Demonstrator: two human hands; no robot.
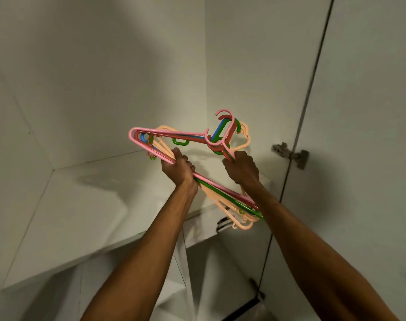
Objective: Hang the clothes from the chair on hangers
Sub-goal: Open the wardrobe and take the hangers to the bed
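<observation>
while both arms reach up into a white cupboard, the two hands hold one bunch of hangers (188,137) in the air above a shelf (86,205). left hand (179,169): fingers closed round the bottom bars of the bunch, near the left corner. right hand (242,167): fingers closed on the sloping arms just below the hooks. bunch is mixed plastic: pink on top, then red, blue, green, several peach. hooks bundled together at upper right, pink hook highest. far end of the bars runs down and right, passing behind the right forearm; peach ends stick out lowest there. hangers not touching the shelf; their shadow falls on it. cupboard door (359,112) stands open at right, hinge (290,155) just beside the right hand. no clothes or chair in view.
</observation>
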